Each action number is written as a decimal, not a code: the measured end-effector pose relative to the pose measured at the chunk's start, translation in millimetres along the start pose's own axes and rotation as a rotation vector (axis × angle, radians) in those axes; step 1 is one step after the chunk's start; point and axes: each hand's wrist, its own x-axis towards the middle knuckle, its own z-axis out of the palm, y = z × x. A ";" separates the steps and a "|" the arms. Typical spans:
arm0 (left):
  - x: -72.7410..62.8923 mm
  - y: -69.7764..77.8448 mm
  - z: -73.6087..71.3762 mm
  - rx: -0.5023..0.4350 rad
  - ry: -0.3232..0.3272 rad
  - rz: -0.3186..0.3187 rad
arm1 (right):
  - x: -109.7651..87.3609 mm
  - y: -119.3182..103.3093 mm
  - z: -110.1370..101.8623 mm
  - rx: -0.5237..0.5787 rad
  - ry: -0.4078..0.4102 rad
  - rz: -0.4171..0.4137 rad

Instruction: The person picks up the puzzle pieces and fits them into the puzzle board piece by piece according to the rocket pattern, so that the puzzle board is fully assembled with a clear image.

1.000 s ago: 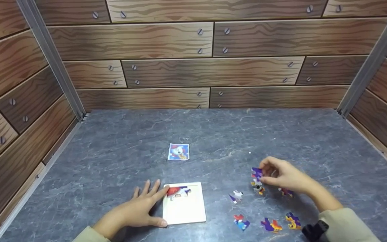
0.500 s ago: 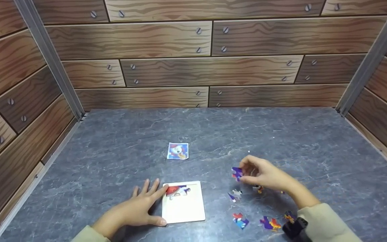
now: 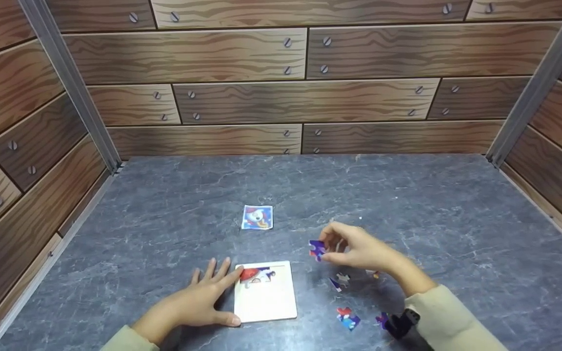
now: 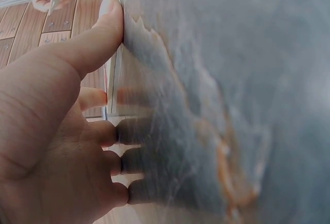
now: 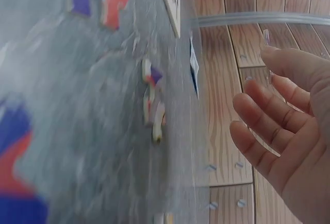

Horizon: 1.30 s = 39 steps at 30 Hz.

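My left hand (image 3: 203, 300) lies spread along the left side of a square white puzzle board (image 3: 266, 304). Its index fingertip touches the top left corner, and the thumb is at the lower left edge. Joined puzzle pieces (image 3: 257, 275) with red, white and purple print sit in the board's upper left part. To the right of the board and above the table, my right hand (image 3: 359, 248) pinches a purple and red puzzle piece (image 3: 316, 250) between thumb and index finger. The right wrist view shows that piece (image 5: 266, 37) edge-on, mostly hidden by the thumb.
Loose puzzle pieces lie right of the board, among them a white and purple one (image 3: 341, 280) and a red and blue one (image 3: 348, 318). A small picture card (image 3: 257, 217) lies behind the board. Wood-patterned walls (image 3: 237, 100) enclose the table.
My right hand has carried the purple puzzle piece leftward, from beside the loose pieces toward the board. The left hand stays in place on the board's edge.
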 end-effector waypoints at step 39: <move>0.6 -2.2 -0.4 0.006 -0.006 -0.002 | 43.0 -13.8 65.7 -0.139 -0.085 0.008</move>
